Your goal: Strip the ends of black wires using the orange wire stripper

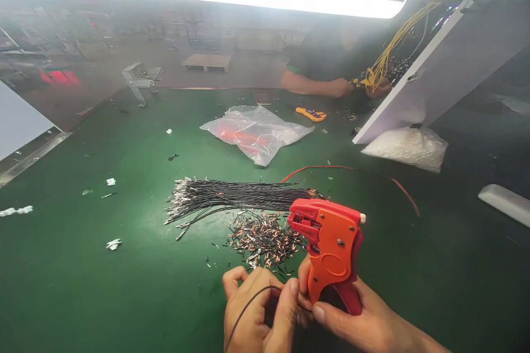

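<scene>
My right hand (359,317) is closed round the handle of an orange and red wire stripper (336,240), its jaws facing left. Close beside it, my left hand (260,311) pinches a thin black wire (247,304) between thumb and fingers. The wire curves down over the back of that hand, and part of it runs on toward the right hand's fingertips. Beyond the hands lies a heap of stripped wire scraps (267,237), black and copper. Behind the heap a bundle of black wires (244,194) stretches sideways, with silvery ends at the left.
A clear plastic bag (259,132) with something red inside lies farther back, near a yellow tool (310,114). A leaning white panel (414,66) and a bag of white pieces (408,146) stand at right. Across the table, a person's arm (317,85) works with yellow wires (379,69).
</scene>
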Demonstrator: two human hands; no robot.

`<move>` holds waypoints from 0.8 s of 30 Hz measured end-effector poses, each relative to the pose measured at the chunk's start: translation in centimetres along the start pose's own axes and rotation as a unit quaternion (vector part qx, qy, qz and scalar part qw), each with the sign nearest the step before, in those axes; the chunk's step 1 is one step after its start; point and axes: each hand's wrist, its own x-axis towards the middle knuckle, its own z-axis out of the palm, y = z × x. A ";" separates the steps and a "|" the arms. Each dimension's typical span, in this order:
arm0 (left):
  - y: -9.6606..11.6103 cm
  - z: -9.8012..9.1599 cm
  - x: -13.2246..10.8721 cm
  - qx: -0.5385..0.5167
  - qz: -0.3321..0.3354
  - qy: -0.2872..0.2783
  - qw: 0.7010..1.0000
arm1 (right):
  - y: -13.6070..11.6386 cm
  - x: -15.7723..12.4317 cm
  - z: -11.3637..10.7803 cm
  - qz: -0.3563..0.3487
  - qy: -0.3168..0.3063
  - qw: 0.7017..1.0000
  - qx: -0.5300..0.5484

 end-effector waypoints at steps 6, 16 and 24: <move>-1.2 -0.2 0.3 -0.024 -0.110 -0.029 0.993 | 0.9 0.1 -0.1 0.008 0.018 1.000 0.008; -0.2 -1.6 1.8 -0.167 -0.238 -0.032 0.956 | 1.0 0.2 -0.2 0.023 0.077 0.997 0.013; -0.6 -1.4 2.3 -0.231 -0.290 -0.128 0.920 | 1.4 0.3 -0.2 0.004 0.103 0.995 0.011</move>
